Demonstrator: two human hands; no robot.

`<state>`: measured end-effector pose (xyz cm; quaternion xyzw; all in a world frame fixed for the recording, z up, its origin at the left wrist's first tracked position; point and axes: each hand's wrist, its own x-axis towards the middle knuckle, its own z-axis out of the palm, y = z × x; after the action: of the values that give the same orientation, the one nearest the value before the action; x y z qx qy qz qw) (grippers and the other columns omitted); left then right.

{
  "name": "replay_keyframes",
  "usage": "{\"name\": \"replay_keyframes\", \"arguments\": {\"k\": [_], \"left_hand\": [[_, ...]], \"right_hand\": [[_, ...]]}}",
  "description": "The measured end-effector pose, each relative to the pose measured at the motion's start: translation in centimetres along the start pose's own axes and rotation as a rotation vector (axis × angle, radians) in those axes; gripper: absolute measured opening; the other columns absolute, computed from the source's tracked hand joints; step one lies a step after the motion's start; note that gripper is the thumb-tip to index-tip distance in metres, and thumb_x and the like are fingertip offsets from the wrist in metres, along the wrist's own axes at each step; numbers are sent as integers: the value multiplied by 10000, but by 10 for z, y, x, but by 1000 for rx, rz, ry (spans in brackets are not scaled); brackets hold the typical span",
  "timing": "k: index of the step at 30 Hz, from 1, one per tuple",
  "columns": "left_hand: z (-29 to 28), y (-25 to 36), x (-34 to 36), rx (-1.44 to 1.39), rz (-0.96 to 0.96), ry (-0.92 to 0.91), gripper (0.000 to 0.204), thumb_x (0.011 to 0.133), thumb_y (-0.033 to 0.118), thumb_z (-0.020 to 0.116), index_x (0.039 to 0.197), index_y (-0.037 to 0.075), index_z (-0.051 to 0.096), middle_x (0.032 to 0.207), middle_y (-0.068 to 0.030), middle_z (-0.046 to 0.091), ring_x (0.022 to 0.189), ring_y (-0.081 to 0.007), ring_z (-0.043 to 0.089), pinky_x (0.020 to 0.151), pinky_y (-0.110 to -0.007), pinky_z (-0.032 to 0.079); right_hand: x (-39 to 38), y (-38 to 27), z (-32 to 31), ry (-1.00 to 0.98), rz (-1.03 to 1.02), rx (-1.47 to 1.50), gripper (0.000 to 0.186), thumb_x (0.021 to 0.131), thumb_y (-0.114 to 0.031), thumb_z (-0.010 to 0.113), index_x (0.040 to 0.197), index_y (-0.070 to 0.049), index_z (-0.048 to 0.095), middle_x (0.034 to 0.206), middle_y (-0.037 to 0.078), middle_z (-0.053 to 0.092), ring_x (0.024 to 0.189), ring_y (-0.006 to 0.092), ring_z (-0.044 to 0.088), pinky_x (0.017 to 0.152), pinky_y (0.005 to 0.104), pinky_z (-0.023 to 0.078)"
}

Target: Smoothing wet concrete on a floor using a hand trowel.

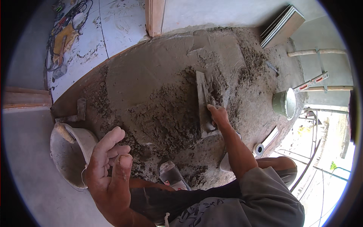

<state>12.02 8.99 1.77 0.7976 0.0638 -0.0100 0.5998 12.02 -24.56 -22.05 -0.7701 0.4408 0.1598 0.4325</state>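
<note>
My right hand (219, 115) grips a long metal float (202, 85), which lies on a patch of wet grey mortar (151, 64), partly smooth and partly rough and crumbly. My left hand (109, 170), coated in pale dust, is raised at the lower left with its fingers loosely bent and apart, holding nothing that I can see. It is beside a white bucket (70, 162) with a wooden handle (65, 133) sticking out of it. A clear bag or container (170, 174) sits below the mortar, near my legs.
A white floor (117, 19) with cables and tools (60, 49) is upper left, by a door frame (154, 15). Stacked tiles (283, 26) lean at upper right. A green bucket (281, 102), a level (310, 81) and a round fitting (259, 149) lie right, beside a bright opening (321, 170).
</note>
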Motion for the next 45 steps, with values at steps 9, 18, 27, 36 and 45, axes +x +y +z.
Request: {"name": "replay_keyframes", "arguments": {"k": [9,18,27,36,45], "left_hand": [[12,5,4,26,-72,-25,471,863,293,686,1190,-35,597,1092,-163,651,862,-173,627,697,-267,507],[12,12,-2,107,-120,-100,639,864,460,664,1266,-22,543,1183,-161,606,925,-162,584,821,-278,461],[29,20,-10,55,-121,-64,655,845,459,686,1262,-25,543,1182,-170,601,921,-167,588,826,-278,464],[29,10,-3,93,-105,-12,605,780,428,740,1180,-8,613,1081,-163,654,871,-221,638,742,-320,502],[24,5,2,111,-5,-39,500,815,289,742,1187,-15,603,1078,-168,655,866,-223,649,722,-321,520]], "right_hand": [[36,20,-73,-139,-68,120,437,840,-383,627,956,36,663,604,102,577,460,230,568,454,349,452],[19,17,19,73,-301,-479,577,838,-472,574,1028,72,597,962,316,634,965,458,615,858,491,484],[-58,-3,77,-390,-565,-834,427,887,-416,563,1036,-22,491,881,212,676,850,390,667,772,479,511],[70,-41,-16,191,-238,-642,543,862,-453,593,1104,33,577,1033,284,643,1025,415,615,872,492,474],[-47,-37,103,-477,-529,-778,476,875,-424,559,1068,12,564,920,246,665,933,397,648,844,468,507]]}}
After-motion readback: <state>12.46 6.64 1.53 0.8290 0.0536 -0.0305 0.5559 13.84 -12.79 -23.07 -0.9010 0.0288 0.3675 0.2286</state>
